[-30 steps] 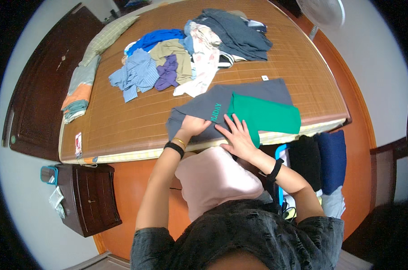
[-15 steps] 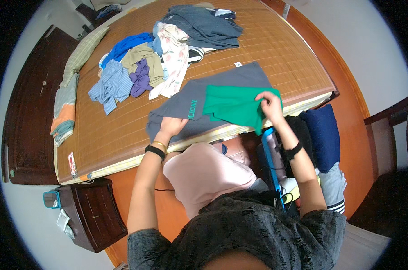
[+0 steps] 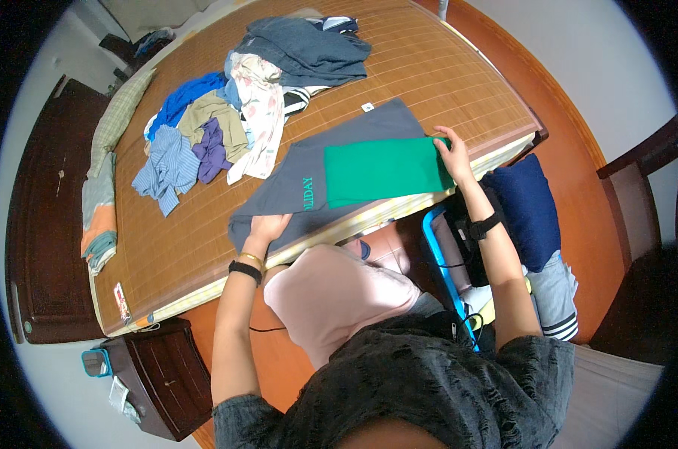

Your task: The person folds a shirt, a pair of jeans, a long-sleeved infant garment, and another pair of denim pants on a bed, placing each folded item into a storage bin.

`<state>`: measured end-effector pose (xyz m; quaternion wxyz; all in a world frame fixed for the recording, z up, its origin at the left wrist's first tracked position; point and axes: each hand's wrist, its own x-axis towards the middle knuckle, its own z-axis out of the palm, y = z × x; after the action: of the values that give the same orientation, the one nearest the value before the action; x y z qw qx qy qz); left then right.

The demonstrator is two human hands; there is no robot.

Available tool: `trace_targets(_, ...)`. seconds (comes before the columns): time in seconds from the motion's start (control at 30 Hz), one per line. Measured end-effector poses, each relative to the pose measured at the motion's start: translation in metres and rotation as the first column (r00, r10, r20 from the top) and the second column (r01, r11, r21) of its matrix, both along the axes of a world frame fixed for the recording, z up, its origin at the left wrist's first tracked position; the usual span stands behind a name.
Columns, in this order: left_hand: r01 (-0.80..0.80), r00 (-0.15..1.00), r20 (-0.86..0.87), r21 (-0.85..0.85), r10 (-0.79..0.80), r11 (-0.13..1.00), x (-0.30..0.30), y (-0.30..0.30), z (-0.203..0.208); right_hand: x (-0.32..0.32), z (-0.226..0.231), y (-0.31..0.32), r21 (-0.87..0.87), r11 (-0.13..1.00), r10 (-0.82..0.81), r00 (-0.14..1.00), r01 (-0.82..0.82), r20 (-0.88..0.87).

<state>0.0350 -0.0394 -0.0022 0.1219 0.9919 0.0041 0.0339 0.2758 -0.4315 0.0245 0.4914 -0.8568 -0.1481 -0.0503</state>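
A grey garment (image 3: 279, 187) with green lettering lies spread at the bed's near edge. On its right part rests a green cloth (image 3: 384, 172), flat and folded into a rough rectangle. My left hand (image 3: 268, 227) grips a fold of the grey garment near its lower left; some fingertips are hidden. At the green cloth's right edge is my right hand (image 3: 453, 153), its thumb against the cloth and its fingers spread apart from the thumb.
Farther back on the bed mat (image 3: 444, 82) sits a pile of mixed clothes (image 3: 301, 52), with a striped blue shirt (image 3: 163, 168) at its left. Below the bed edge, at right, stands a blue-rimmed case (image 3: 440, 254) beside a navy cushion (image 3: 530, 217). A dark nightstand (image 3: 163, 378) is at lower left.
The green cloth's right side, bunched and hanging before, now lies flat and straight. My right hand has loosened from a pinch. The view has shifted slightly.
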Motion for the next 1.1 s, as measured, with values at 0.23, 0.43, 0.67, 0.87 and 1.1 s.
trace_targets(0.23, -0.051, 0.997, -0.059, 0.016, 0.052, 0.999, 0.001, -0.009, 0.011, 0.005, -0.022, 0.003, -0.325, 0.926, -0.130, 0.969, 0.194, 0.210)
trace_targets(0.43, -0.131, 0.989, -0.061, 0.007, 0.132, 0.991, -0.007, -0.007, 0.015, 0.008, -0.024, 0.007, -0.342, 0.927, -0.077, 0.970, 0.155, 0.229)
trace_targets(0.67, -0.085, 0.970, -0.217, 0.101, 0.106, 0.991, -0.068, 0.010, 0.046, 0.011, -0.022, -0.004, -0.371, 0.915, -0.069, 0.966, 0.161, 0.248)
trace_targets(0.87, -0.400, 0.799, 0.338, -0.322, 0.498, 0.858, -0.132, 0.064, 0.002, -0.041, 0.027, 0.048, -0.349, 0.877, -0.046, 0.779, 0.331, 0.625)
trace_targets(1.1, -0.467, 0.884, 0.041, 0.073, 0.466, 0.881, -0.130, 0.074, 0.011, -0.143, 0.029, 0.191, -0.350, 0.769, 0.639, 0.672, -0.536, 0.374)
